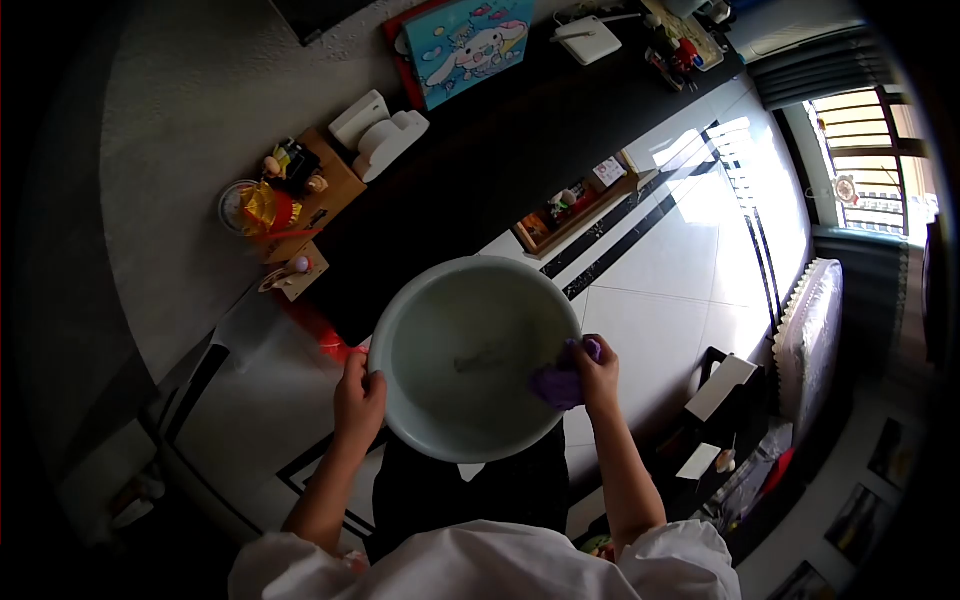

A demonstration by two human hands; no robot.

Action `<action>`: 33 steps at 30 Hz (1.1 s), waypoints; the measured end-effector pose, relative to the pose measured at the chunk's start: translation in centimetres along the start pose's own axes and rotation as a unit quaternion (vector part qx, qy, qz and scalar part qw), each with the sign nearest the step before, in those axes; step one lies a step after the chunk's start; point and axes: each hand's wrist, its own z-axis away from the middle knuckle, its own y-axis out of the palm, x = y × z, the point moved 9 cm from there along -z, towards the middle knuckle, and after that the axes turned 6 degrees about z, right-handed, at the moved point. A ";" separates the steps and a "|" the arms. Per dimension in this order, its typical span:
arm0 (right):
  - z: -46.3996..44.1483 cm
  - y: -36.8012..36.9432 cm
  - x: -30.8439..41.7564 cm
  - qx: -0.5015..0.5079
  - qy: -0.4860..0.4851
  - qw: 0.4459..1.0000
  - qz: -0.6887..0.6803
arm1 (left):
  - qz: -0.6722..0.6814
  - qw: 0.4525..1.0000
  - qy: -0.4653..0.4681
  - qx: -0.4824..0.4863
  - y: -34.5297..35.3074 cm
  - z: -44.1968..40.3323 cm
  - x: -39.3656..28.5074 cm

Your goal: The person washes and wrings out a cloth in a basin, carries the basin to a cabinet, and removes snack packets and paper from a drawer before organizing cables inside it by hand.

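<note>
A pale grey-green basin (450, 420) is held up in front of my body. Water seems to lie in it, with a dim dark reflection near the middle. On the basin's left rim is my left hand (358, 402), its fingers wrapped round the edge and partly hidden. Gripping the opposite rim, my right hand (598, 374) also clasps a purple cloth (560, 384), which hangs over the inside of the basin wall.
Beyond the basin runs a long dark cabinet (450, 170) bearing a white device (385, 140), a blue cartoon picture (470, 50) and ornaments. An open drawer (575, 215) juts out over the tiled floor (650, 290). At right stand a dark table (690, 440) and a plastic-wrapped padded piece (810, 350).
</note>
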 end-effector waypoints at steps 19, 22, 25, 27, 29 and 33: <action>-14.9 -5.5 -23.1 -0.059 0.046 0.989 0.131 | -0.012 0.998 -0.036 0.057 26.2 -9.9 21.3; -18.5 -4.1 -27.0 -0.051 0.039 0.989 0.132 | -0.028 0.992 -0.094 0.079 29.4 -12.2 24.8; -22.4 -2.4 -31.2 -0.039 0.024 0.988 0.149 | -0.031 0.989 -0.112 0.092 32.6 -14.1 30.8; -24.8 -1.1 -33.5 -0.022 0.027 0.987 0.160 | -0.028 0.987 -0.125 0.100 34.3 -15.4 33.3; -27.4 0.5 -35.4 -0.012 0.021 0.984 0.174 | -0.028 0.985 -0.139 0.097 35.6 -17.1 35.3; -31.6 3.4 -38.7 0.017 -0.005 0.982 0.189 | -0.004 0.973 -0.198 0.117 37.9 -19.9 39.5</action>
